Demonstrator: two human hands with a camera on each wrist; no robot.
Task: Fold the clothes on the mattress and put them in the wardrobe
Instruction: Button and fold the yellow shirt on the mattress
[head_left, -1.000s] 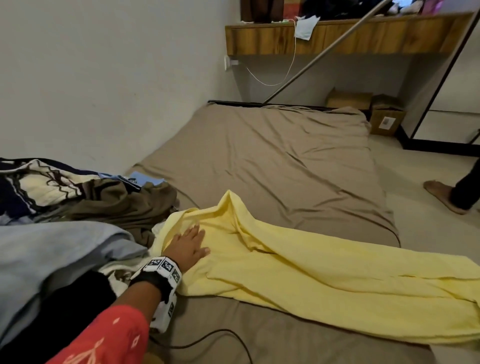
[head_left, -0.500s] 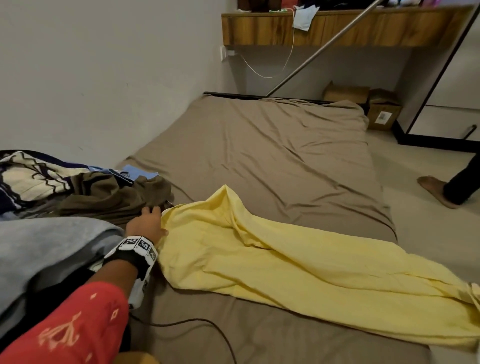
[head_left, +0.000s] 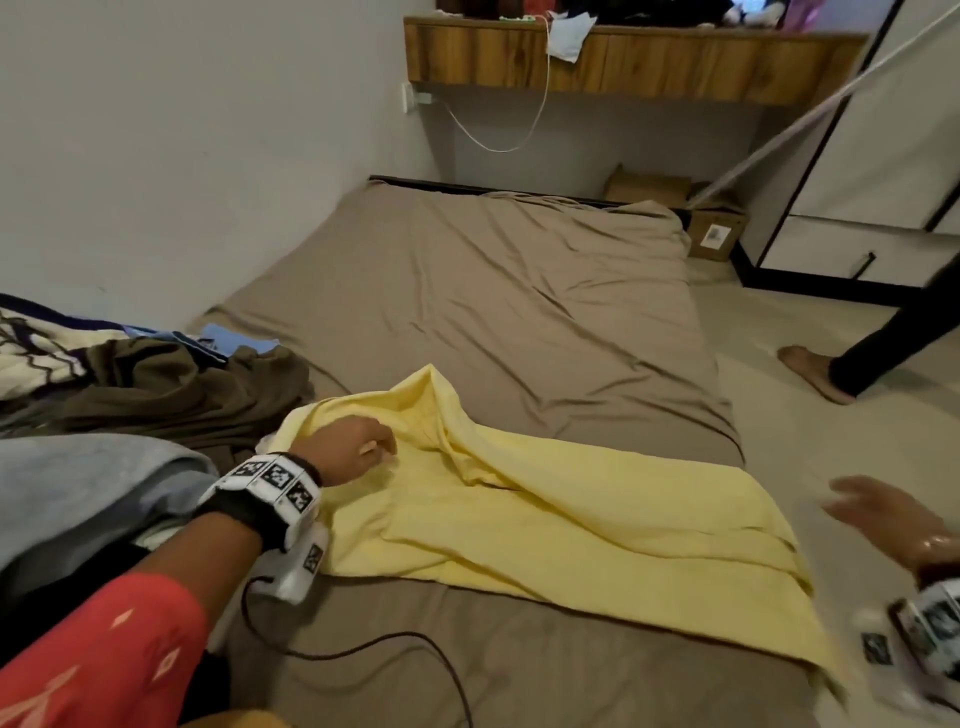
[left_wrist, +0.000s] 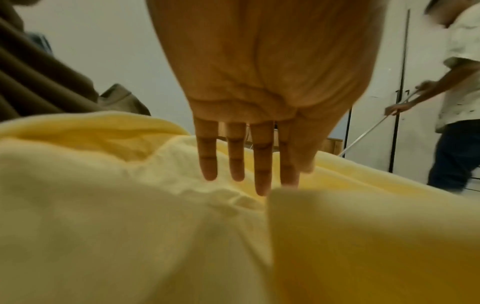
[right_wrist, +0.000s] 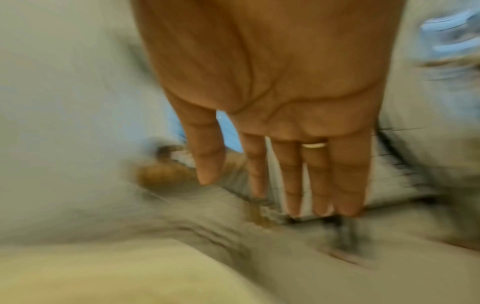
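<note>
Yellow garment (head_left: 545, 514) spread flat, rumpled, across near end of mattress (head_left: 519, 291). Left hand (head_left: 349, 451) resting on garment's wall-side corner; fingers (left_wrist: 262, 164) straight, released, grasping nothing. Right hand (head_left: 883, 519) blurred, in air off garment's floor-side edge; fingers (right_wrist: 291, 174) extended, relaxed, empty. Heap of clothes (head_left: 156, 384) just beyond garment's wall-side corner: brown, grey, patterned pieces. Wardrobe (head_left: 893, 156) well beyond garment, past mattress's far end.
</note>
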